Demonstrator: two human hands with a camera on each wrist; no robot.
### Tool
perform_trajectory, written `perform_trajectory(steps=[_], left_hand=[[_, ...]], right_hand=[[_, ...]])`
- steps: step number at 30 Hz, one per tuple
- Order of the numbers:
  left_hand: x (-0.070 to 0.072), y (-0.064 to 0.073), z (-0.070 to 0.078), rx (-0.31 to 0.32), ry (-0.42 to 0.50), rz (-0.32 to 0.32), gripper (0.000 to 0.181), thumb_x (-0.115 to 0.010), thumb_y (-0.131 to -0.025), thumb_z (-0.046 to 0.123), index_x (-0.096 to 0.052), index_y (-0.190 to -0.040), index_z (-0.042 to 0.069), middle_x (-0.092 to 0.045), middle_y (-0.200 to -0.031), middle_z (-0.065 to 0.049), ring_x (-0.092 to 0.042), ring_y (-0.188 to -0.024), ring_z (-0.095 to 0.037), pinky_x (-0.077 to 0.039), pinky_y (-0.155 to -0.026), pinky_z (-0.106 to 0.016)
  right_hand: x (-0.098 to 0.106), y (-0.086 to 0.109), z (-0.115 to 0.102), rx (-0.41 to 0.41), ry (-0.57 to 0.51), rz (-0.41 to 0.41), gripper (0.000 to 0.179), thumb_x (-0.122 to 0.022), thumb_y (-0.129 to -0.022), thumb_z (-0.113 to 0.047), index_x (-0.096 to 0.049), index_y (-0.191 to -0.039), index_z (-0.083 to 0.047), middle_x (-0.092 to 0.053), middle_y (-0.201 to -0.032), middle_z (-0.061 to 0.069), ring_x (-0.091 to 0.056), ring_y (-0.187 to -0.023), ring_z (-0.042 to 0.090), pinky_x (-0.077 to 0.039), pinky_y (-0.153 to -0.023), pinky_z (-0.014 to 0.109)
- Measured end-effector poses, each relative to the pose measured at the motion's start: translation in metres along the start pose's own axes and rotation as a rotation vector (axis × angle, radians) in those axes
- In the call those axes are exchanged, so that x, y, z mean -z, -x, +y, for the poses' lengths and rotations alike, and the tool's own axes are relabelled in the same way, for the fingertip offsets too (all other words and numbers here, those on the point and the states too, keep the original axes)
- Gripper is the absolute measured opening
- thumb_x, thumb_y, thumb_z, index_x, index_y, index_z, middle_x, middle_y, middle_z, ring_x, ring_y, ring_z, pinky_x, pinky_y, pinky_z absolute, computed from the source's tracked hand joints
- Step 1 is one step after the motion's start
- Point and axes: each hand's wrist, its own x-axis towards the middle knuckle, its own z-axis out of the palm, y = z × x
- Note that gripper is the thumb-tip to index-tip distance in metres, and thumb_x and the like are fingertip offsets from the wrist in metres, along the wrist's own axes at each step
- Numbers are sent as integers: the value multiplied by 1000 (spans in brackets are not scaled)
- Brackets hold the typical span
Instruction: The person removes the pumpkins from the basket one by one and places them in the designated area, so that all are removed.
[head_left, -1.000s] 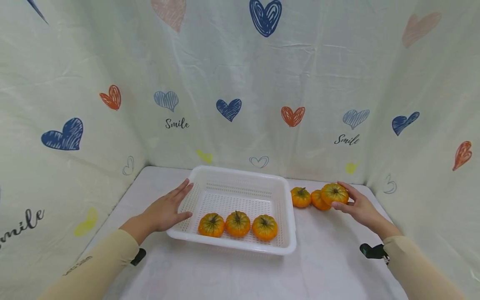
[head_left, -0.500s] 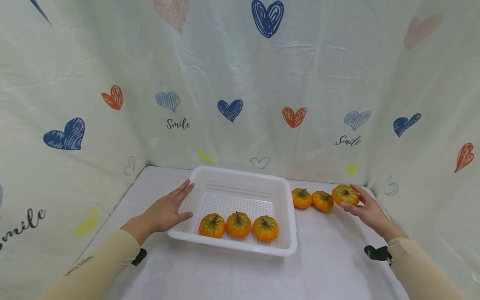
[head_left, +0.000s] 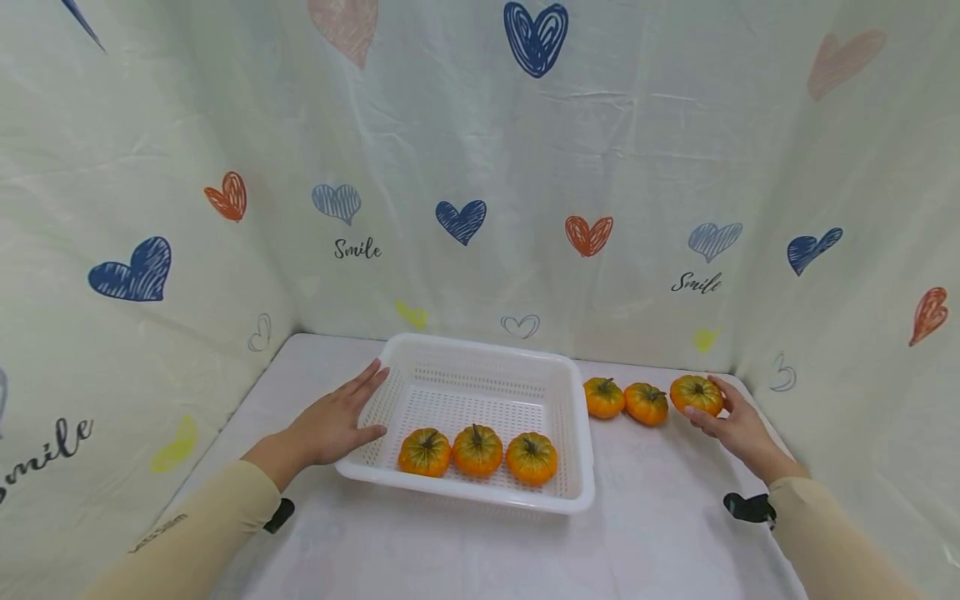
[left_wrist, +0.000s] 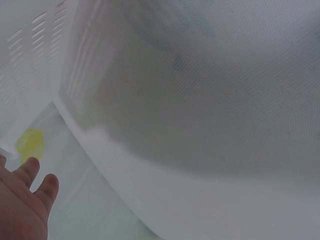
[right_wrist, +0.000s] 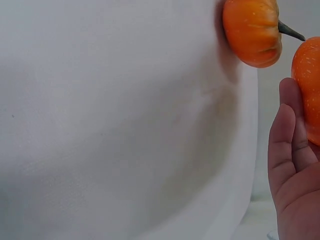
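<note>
My right hand [head_left: 738, 425] grips a small orange pumpkin [head_left: 696, 395] between thumb and fingers, near the table's back right corner. In the right wrist view the held pumpkin [right_wrist: 309, 85] lies against the fingers. Just left of it two more pumpkins [head_left: 647, 404] sit in a row beside the basket. My left hand [head_left: 330, 425] rests on the left rim of a white perforated basket [head_left: 480, 492], its fingers spread and straight. Inside the basket, three pumpkins [head_left: 477, 451] stand side by side along the front, stems up.
The white-covered table [head_left: 465, 558] is enclosed by a pale curtain [head_left: 637, 150] printed with hearts, at the back and both sides. The basket's right wall is close to the leftmost loose pumpkin [head_left: 603, 397].
My right hand has carried its pumpkin to the right and slightly lower, uncovering the pumpkin that it overlapped. My left hand and the basket have stayed put.
</note>
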Motion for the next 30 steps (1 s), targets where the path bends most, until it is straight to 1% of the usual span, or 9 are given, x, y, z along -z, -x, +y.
perform_trajectory(steps=[3, 4, 8, 11, 14, 16, 21, 25, 30], left_hand=[[0, 0, 0, -3, -1, 4, 86, -63, -94, 43, -18, -160, 10, -8, -167, -11, -31, -142, -42, -33, -107, -63], [0, 0, 0, -3, -2, 3, 86, -63, -94, 42, -18, -160, 10, -8, -167, -10, -31, -142, -42, -33, -107, -63], [0, 0, 0, -4, -8, 4, 86, -63, -94, 42, -18, -160, 10, -8, -167, -10, -32, -142, -42, -34, -107, -63], [0, 0, 0, -5, -11, 7, 86, -63, -94, 43, -19, -160, 10, -8, -167, -11, -32, -142, -42, -34, -107, -63], [0, -1, 1, -6, -10, 9, 86, -63, -94, 43, -19, -160, 9, -9, -166, -11, -32, -142, -42, -34, -107, -63], [0, -1, 1, -6, -9, 10, 86, -63, -94, 42, -19, -160, 9, -9, -166, -11, -31, -142, -42, -34, -107, -62], [0, 0, 0, -10, -8, 13, 85, -64, -94, 41, -20, -160, 9, -9, -166, -11, -32, -142, -42, -34, -108, -62], [0, 0, 0, -11, -9, 15, 85, -64, -94, 41, -20, -159, 9, -9, -166, -11, -33, -142, -42, -34, -107, -62], [0, 0, -1, -10, -6, 9, 85, -63, -95, 41, -19, -160, 9, -9, -166, -11, -32, -142, -42, -34, -108, -62]], right_hand=[[-2, -1, 7, -16, -3, 9, 106, -68, -90, -51, -3, -158, -2, -26, -146, 38, -61, -107, 38, -57, -82, 29], [-2, -2, 9, -22, -1, 10, 105, -68, -91, -51, -4, -158, -1, -26, -145, 38, -58, -108, 39, -57, -82, 29], [-6, -3, 16, -59, 14, 0, 104, -65, -92, -52, -3, -158, 0, -21, -146, 40, -43, -117, 47, -54, -92, 43], [-8, -4, 19, -83, 8, -7, 107, -65, -91, -55, -2, -158, 0, -17, -147, 41, -35, -122, 51, -47, -99, 54], [-9, -5, 21, -104, -1, -3, 110, -66, -90, -57, -1, -157, 0, -15, -148, 41, -33, -124, 53, -43, -102, 58], [-9, -6, 21, -121, -3, -3, 112, -66, -89, -59, 0, -157, 0, -13, -149, 42, -29, -127, 54, -35, -105, 64], [-10, -8, 25, -143, 3, -1, 114, -66, -88, -60, 1, -157, 2, -10, -150, 43, -23, -131, 57, -25, -107, 70], [-12, -11, 29, -153, 2, -7, 112, -66, -90, -57, 2, -156, 3, -10, -150, 43, -24, -130, 57, -24, -108, 69], [-14, -14, 32, -177, -25, -17, 112, -68, -91, -51, 5, -156, 2, -8, -151, 43, -27, -127, 54, -32, -108, 62]])
